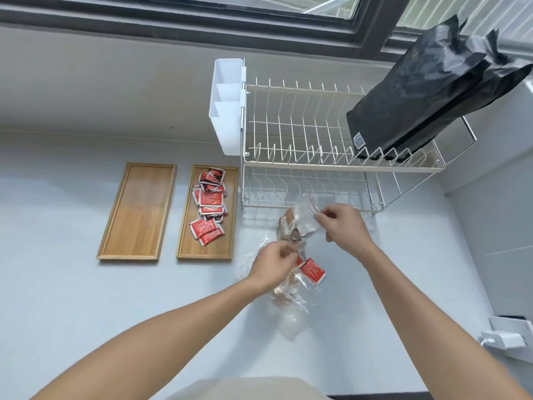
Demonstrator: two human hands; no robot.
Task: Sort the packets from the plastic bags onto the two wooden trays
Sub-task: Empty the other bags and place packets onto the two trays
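Two wooden trays lie side by side on the pale counter. The left tray [135,212] holds nothing. The right tray [184,243] carries a pile of several red packets [210,203]. My right hand [343,226] pinches the mouth of a clear plastic bag [302,209] with brown packets [290,229] inside. My left hand [274,264] is closed on a red packet at the opening of a second clear bag [288,301] lying on the counter. Another red packet [313,271] lies just right of that hand.
A two-tier wire dish rack [317,157] stands behind the bags, with a white cutlery holder [227,108] on its left side and a black foil pouch [427,93] leaning on its top tier. A white fixture [504,336] sits at the right edge.
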